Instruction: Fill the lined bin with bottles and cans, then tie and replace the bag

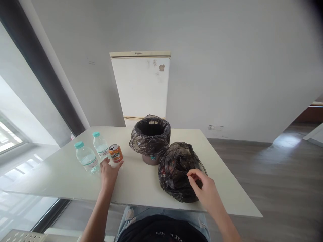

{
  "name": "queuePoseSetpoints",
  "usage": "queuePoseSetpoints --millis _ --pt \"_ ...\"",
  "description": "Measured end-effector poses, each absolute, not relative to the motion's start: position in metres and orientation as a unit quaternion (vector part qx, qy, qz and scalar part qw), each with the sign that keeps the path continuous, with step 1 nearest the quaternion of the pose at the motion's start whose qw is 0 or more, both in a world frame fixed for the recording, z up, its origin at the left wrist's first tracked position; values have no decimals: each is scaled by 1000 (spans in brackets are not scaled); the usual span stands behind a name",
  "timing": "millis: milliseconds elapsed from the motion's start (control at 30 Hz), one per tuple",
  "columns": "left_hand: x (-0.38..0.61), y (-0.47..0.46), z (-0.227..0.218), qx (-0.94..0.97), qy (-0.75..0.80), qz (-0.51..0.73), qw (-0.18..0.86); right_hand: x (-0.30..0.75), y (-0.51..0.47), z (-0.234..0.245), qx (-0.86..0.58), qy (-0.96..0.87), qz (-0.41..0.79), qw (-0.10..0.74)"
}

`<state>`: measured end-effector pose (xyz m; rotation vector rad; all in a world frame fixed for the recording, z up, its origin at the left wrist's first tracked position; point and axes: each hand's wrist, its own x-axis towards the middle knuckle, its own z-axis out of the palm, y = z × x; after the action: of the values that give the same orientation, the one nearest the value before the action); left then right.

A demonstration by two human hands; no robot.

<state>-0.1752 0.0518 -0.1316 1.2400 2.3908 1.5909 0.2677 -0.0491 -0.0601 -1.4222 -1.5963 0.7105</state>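
Note:
My left hand [109,172] reaches over the white table [141,183] with its fingers apart, thumb and fingertips just touching the base of an orange drink can [115,153]. Two clear water bottles with teal caps, one nearer [86,157] and one farther [100,145], stand just left of the can. My right hand [204,188] rests against a full, tied black rubbish bag [176,171] with its fingers curled in a pinch on the plastic. A small bin lined with a black bag [150,137] stands open behind it.
A white fridge [140,85] stands against the grey wall behind the table. A large window runs along the left. Wooden floor lies to the right. My knees in torn jeans [161,218] show under the table's near edge.

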Motion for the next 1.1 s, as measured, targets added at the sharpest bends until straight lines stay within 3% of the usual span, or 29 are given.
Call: queuePoseSetpoints --millis 200,367,567,700,833,1100 --pt "-130 12 -117 426 715 554 -22 249 -29 -59 -556 -703 215 388" --pt "-41 -16 -112 583 596 493 250 228 -5 -52 -564 -738 257 266" --pt "20 -29 -113 635 484 458 390 211 -2 -55 -503 -778 270 261" --pt "19 -22 -117 626 483 467 395 215 -1 -64 -461 -752 317 349" --pt "13 -17 -131 626 527 461 344 223 10 -74 -538 -642 338 429" --pt "4 -10 -152 579 508 508 384 209 11 -74 -609 -672 302 293"
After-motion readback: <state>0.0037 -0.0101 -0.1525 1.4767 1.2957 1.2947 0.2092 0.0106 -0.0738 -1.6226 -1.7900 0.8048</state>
